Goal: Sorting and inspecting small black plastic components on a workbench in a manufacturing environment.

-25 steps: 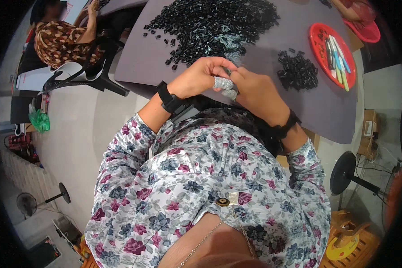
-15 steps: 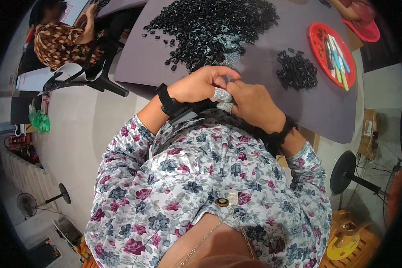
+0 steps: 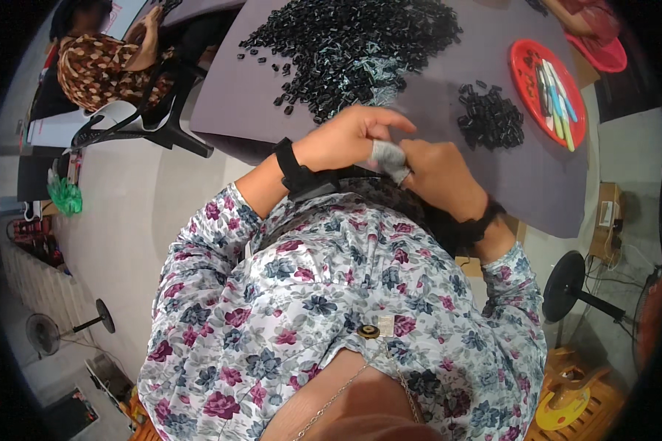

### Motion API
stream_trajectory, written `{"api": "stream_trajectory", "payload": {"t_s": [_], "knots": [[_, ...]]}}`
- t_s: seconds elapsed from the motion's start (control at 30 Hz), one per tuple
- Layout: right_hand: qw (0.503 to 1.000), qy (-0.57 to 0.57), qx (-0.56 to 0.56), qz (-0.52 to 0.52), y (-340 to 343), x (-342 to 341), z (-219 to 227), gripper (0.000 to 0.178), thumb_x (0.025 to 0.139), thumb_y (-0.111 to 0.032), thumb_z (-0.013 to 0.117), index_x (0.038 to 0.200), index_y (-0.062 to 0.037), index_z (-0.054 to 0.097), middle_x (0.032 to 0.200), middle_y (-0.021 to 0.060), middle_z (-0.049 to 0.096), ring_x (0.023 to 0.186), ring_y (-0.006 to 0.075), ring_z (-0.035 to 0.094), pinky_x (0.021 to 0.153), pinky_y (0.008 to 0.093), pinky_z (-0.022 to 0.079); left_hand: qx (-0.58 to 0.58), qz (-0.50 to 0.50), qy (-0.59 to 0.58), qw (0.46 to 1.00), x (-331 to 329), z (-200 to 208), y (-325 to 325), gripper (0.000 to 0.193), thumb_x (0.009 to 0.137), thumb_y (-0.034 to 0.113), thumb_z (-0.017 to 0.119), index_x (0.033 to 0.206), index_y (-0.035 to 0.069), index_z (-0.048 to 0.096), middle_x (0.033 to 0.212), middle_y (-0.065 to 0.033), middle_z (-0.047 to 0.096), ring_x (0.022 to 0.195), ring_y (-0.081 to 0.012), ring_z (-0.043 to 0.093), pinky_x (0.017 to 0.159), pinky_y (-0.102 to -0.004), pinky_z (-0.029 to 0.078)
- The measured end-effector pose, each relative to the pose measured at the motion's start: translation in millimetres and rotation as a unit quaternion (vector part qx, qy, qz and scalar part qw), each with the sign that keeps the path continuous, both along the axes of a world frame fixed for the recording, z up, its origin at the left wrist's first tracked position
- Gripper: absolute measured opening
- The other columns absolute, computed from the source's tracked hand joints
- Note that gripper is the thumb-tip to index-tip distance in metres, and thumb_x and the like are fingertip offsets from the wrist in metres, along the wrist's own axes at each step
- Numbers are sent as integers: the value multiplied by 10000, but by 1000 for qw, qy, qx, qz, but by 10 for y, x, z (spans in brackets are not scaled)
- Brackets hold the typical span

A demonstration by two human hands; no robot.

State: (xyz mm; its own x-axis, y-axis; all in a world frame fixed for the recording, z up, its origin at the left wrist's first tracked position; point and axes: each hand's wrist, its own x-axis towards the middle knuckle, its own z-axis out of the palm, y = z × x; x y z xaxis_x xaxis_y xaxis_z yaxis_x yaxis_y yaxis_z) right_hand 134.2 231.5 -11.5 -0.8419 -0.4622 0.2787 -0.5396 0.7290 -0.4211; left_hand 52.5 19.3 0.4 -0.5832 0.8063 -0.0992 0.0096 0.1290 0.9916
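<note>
My left hand (image 3: 349, 140) and my right hand (image 3: 443, 176) meet at the near edge of the grey table (image 3: 243, 95). A silvery-grey wrap (image 3: 390, 158) covers a digit or two between them. The left index finger arches over toward the right hand, with the other left fingers curled. My right hand is closed, knuckles up. Whatever small thing they grip is hidden between the fingers. Beyond the left hand spreads a big heap of small black pieces (image 3: 338, 51), with pale, clear-looking bits (image 3: 379, 77) among them. A smaller pile of black pieces (image 3: 490, 115) lies right of my hands.
A red tray (image 3: 520, 62) at the table's right holds several slim white, blue and green-handled tools (image 3: 555, 95) and small dark bits. One person (image 3: 107, 70) sits by a black chair (image 3: 165, 132) at far left; another person's arm (image 3: 566, 16) shows at far right. A fan (image 3: 564, 287) stands right.
Both hands have shifted slightly to the right, still together. The left hand has come over closer to the right one. The piles and tray stay as they were.
</note>
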Motion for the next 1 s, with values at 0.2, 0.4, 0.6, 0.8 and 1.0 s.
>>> {"api": "stream_trajectory", "payload": {"t_s": [0.2, 0.4, 0.6, 0.8, 1.0], "knots": [[977, 8, 69, -203, 731, -175, 207, 188, 867, -146, 709, 945, -39, 575, 892, 187, 644, 858, 418, 635, 711, 471, 496, -83, 186, 216, 955, -298, 1, -404, 303, 906, -45, 638, 1198, 17, 688, 924, -48, 703, 826, -106, 639, 733, -279, 525], [970, 95, 37, -219, 964, -302, 111, 189, 834, -16, 631, 1018, -42, 595, 971, 187, 653, 898, 415, 651, 758, 490, 524, -155, 151, 365, 906, -148, -67, -447, 363, 736, -85, 632, 1071, 29, 713, 978, -160, 684, 904, -360, 670, 773, -422, 538], [996, 33, -24, -79, 285, -418, 53, 205, 825, 11, 612, 1021, -48, 607, 998, 168, 624, 920, 414, 640, 801, 485, 525, -225, 105, 501, 829, -158, -58, -278, 355, 753, -84, 611, 1073, 42, 699, 976, -140, 642, 915, -383, 645, 787, -450, 532], [997, -38, -53, -48, -65, -513, -67, 165, 828, 24, 605, 977, -47, 618, 991, 158, 617, 933, 411, 637, 790, 483, 519, -216, 121, 506, 826, -258, -113, -267, 315, 755, -46, 654, 1045, 59, 715, 927, -120, 641, 905, -363, 656, 765, -454, 537], [991, -96, -71, -54, 13, -516, -85, 200, 807, 41, 632, 987, -45, 634, 1013, 161, 626, 968, 400, 637, 803, 454, 516, -222, 125, 476, 842, -253, -133, -347, 330, 763, -41, 659, 1074, 55, 719, 955, -126, 655, 925, -367, 661, 794, -449, 539]]}}
